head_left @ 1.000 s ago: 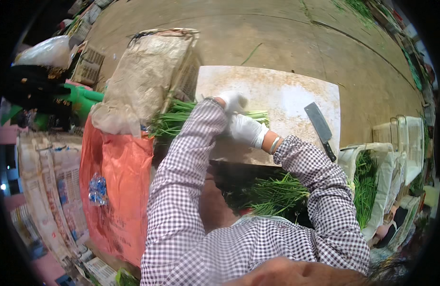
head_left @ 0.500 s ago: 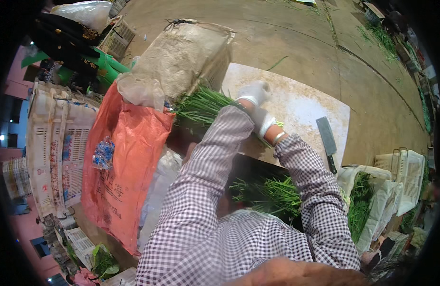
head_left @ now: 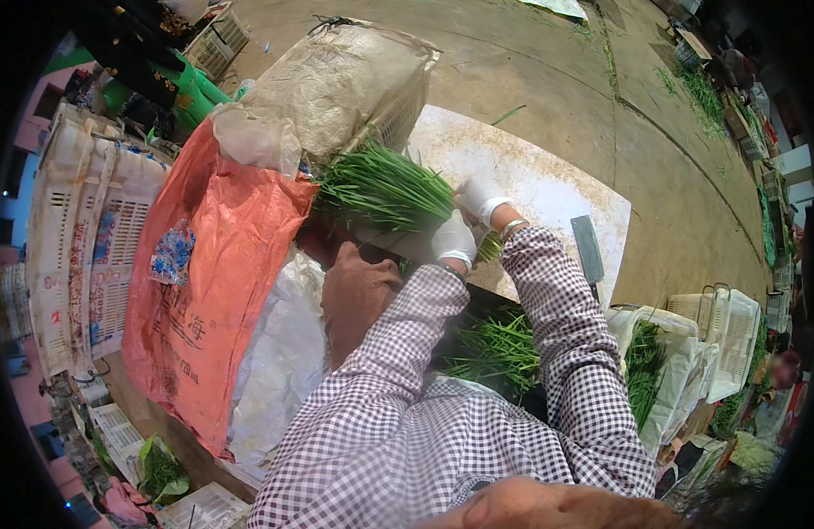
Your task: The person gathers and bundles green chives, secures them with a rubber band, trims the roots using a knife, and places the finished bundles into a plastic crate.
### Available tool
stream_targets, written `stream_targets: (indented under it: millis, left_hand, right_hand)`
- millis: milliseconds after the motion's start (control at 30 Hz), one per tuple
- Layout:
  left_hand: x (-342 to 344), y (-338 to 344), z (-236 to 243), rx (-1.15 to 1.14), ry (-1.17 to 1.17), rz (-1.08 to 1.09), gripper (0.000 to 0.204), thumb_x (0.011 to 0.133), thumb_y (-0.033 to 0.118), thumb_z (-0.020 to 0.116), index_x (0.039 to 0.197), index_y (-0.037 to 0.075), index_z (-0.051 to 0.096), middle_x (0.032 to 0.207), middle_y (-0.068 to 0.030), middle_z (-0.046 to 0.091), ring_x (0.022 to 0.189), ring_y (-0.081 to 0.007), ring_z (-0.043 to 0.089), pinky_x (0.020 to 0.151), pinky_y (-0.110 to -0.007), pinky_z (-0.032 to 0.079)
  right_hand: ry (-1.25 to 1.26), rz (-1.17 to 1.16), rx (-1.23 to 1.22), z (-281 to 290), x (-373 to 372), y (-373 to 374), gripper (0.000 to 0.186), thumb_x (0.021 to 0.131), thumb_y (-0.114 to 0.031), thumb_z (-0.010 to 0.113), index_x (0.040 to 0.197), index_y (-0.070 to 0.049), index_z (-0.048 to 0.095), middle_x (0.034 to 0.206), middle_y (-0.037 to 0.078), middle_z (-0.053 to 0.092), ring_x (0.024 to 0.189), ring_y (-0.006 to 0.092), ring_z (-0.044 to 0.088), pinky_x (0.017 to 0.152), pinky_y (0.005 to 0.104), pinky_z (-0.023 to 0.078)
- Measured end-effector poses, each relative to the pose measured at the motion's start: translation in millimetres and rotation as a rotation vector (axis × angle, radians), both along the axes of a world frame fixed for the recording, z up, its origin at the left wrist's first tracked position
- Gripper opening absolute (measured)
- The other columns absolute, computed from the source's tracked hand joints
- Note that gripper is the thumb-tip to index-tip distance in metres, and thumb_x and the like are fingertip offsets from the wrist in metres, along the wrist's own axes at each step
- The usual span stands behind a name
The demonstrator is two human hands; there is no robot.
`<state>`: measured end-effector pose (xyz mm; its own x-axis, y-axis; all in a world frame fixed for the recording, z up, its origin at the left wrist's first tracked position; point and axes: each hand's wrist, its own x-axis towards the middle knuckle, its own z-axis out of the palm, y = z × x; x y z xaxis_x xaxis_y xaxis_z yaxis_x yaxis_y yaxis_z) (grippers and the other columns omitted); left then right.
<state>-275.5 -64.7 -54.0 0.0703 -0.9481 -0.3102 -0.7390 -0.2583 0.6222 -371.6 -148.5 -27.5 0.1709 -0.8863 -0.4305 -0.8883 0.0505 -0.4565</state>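
Note:
A thick bunch of long green chives (head_left: pixel 385 187) lies across the left edge of a white board (head_left: pixel 557 181), its leaves pointing left. My left hand (head_left: pixel 454 240), in a white glove, is closed around the near side of the bunch, close to its pale cut ends. At the far side of the same ends, my right hand (head_left: pixel 484 196), also gloved, has its fingers bent and pressed together. Whatever lies in those fingers is too small to make out. A cleaver (head_left: pixel 587 249) with a dark handle rests on the board's right side.
More loose chives (head_left: pixel 495 353) lie in the dark space below my forearms. To the left stand an orange sack (head_left: pixel 217 309) and a covered crate (head_left: pixel 345 88). A white-lined basket (head_left: pixel 680 370) of greens sits at right, beside a white crate (head_left: pixel 733 339).
My left hand has come back toward me from the far side of the bunch to its near side. My right hand has moved up and slightly left. The view has shifted slightly.

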Motion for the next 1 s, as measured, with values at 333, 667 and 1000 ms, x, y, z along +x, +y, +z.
stream_targets:
  millis: [333,667,1000]
  left_hand:
    - [6.6,-5.6,-15.7,-0.208,-0.071,-0.149,0.026,0.093,0.03,0.05,0.091,0.008,0.063,0.077,-0.0219,0.065,0.075,-0.041,0.064,0.066,-0.052,0.049]
    - [20.0,-21.0,-6.2,-0.263,-0.234,-0.294,0.023,0.09,0.028,0.05,0.088,0.012,0.067,0.078,-0.0166,0.067,0.074,-0.0376,0.065,0.067,-0.049,0.05]
    - [-3.6,-81.4,12.8,-0.114,-0.393,-0.601,0.028,0.082,0.029,0.065,0.102,0.01,0.066,0.095,-0.0167,0.069,0.091,-0.0333,0.067,0.079,-0.044,0.052]
  right_hand:
    - [-0.055,-0.164,-0.268,-14.6,-2.8,17.0,0.02,0.079,-0.023,0.067,0.093,-0.012,0.076,0.093,0.015,0.071,0.089,0.0313,0.068,0.081,0.0384,0.052]
    - [0.117,-0.204,-0.786,-57.0,-14.5,47.2,0.011,0.078,-0.019,0.062,0.072,-0.012,0.069,0.081,0.011,0.063,0.081,0.0308,0.061,0.069,0.0429,0.049]
    - [-0.152,0.1,-0.946,-33.6,-10.0,150.3,0.014,0.079,-0.013,0.062,0.091,-0.009,0.066,0.085,0.006,0.062,0.08,0.0254,0.061,0.069,0.0374,0.049]
